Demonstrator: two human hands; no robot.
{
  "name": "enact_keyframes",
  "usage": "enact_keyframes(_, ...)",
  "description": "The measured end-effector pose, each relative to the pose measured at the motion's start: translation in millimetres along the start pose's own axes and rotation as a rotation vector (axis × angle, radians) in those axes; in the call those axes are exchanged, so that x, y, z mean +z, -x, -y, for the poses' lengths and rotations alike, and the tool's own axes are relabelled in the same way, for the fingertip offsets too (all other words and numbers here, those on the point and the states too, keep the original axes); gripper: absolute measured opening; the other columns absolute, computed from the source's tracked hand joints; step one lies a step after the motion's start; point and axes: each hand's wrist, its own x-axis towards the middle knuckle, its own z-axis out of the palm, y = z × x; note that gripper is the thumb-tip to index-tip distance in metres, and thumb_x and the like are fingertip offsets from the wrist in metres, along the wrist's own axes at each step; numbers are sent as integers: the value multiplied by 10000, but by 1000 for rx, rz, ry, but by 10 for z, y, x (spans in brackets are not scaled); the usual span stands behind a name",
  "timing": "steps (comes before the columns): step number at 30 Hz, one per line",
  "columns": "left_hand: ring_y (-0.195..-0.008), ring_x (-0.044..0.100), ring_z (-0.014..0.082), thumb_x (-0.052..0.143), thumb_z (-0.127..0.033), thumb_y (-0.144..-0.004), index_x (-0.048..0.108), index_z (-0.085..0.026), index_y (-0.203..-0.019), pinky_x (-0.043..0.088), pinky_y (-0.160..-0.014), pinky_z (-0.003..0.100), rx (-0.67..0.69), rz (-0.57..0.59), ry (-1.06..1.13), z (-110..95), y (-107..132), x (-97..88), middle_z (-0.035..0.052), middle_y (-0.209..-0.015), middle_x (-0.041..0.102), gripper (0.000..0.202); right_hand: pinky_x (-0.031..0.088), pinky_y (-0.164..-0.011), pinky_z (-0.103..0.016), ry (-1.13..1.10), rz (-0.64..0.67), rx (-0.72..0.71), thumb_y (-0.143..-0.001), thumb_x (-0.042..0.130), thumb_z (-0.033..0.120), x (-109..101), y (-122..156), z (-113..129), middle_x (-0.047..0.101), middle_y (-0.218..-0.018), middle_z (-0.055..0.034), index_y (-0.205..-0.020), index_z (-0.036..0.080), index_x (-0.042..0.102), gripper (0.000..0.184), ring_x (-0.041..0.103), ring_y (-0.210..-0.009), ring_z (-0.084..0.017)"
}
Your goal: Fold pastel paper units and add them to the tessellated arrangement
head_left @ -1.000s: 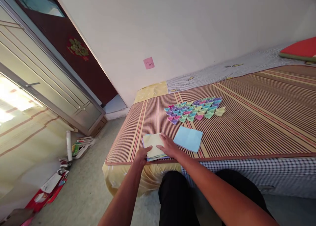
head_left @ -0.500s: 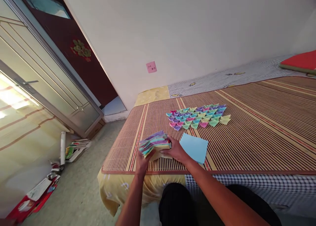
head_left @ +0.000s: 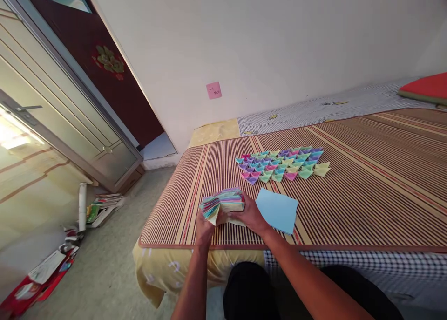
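A thick stack of coloured paper [head_left: 226,198], with purple, pink, teal and pale yellow edges, is held between my two hands just above the bed mat. My left hand [head_left: 205,227] grips its left end, where the sheets bend and fan apart. On the right end, my right hand [head_left: 250,214] is closed around the stack. Some fingers of both hands are hidden behind the paper. Beside my right hand lies a flat pile of light blue square paper [head_left: 277,210]. Beyond it, rows of small folded paper boats [head_left: 282,165] in several colours stand on the mat.
The striped bamboo mat [head_left: 363,189] covers a bed with a yellow and checked sheet [head_left: 181,268]. A pink note [head_left: 213,90] sticks to the wall. A red folded item [head_left: 424,88] lies at the far right. Left are a door [head_left: 63,101] and books [head_left: 101,208] on the floor.
The stack's left end has changed from curled sheets to a bent, fanned edge as my hands flex it. Both hands still hold it. The view has shifted slightly.
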Motion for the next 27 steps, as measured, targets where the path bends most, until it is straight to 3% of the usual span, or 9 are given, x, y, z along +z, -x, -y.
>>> enact_keyframes(3, -1067, 730, 320, 883, -401, -700, 737, -172, -1144, 547, -997, 493, -8, -1, -41, -39, -15, -62, 133, -1142, 778, 520, 393, -1183, -551, 112, -1, -56, -632, 956, 430, -128, -12, 215, 490, -1568, -162, -1530, 250, 443, 1049, 457, -1454, -376)
enact_keyframes(5, -1073, 727, 327, 884, -419, -696, 742, -176, -1132, 534, -1014, 517, -3, 12, -54, -67, -39, -74, 130, -1140, 780, 519, 298, -1243, -566, 380, 9, -231, -738, 899, 437, -165, -34, 441, 361, -1658, -150, -1613, 273, 316, 1065, 301, -1547, -363)
enact_keyframes(7, -1057, 731, 334, 893, -439, -681, 760, -177, -1095, 533, -1018, 524, -1, 43, -54, -93, -67, -55, 135, -1116, 788, 508, 205, -1277, -593, 608, 80, -407, -804, 858, 407, -143, -56, 660, 321, -1682, -144, -1655, 266, 199, 1086, 230, -1575, -354)
enact_keyframes(11, -981, 756, 326, 898, -447, -678, 771, -174, -1082, 576, -945, 493, -14, 93, -30, -152, -91, -9, 142, -1063, 801, 504, 224, -1258, -648, 860, 284, -489, -814, 855, 381, -54, -76, 875, 460, -1599, -186, -1657, 212, 195, 1083, 359, -1519, -387)
enact_keyframes(14, -1024, 747, 328, 909, -428, -662, 778, -175, -1076, 556, -988, 489, -17, 106, -10, -183, -89, -2, 136, -1089, 800, 502, 221, -1272, -626, 899, 258, -477, -841, 829, 382, -35, -73, 865, 419, -1627, -180, -1658, 199, 195, 1050, 336, -1532, -379)
enact_keyframes(18, -1040, 742, 328, 911, -389, -659, 793, -179, -1056, 555, -998, 480, -43, 129, 30, -176, -102, 30, 126, -1080, 804, 464, 226, -1278, -614, 846, 299, -503, -846, 822, 260, -55, -61, 811, 439, -1624, -138, -1674, 279, 108, 1093, 370, -1519, -366)
enact_keyframes(20, -1052, 738, 326, 903, -374, -667, 793, -179, -1074, 560, -991, 469, -60, 128, 53, -155, -113, 56, 125, -1098, 799, 465, 241, -1277, -599, 762, 216, -442, -833, 830, 233, -99, -40, 778, 409, -1644, -114, -1671, 317, 111, 1107, 333, -1538, -359)
enact_keyframes(23, -1045, 738, 314, 883, -363, -691, 793, -172, -1047, 575, -959, 438, -88, 84, 80, -121, -103, 67, 121, -1103, 794, 414, 309, -1255, -554, 535, 60, -221, -790, 872, 309, -209, 13, 668, 305, -1695, -106, -1662, 324, 165, 1123, 265, -1565, -356)
enact_keyframes(27, -1007, 745, 296, 855, -342, -718, 778, -172, -1064, 598, -894, 405, -129, 1, 97, -116, -25, 15, 109, -1076, 795, 393, 319, -1233, -558, 263, 45, 33, -704, 923, 376, -291, 46, 410, 318, -1684, -150, -1633, 281, 279, 1134, 291, -1553, -372)
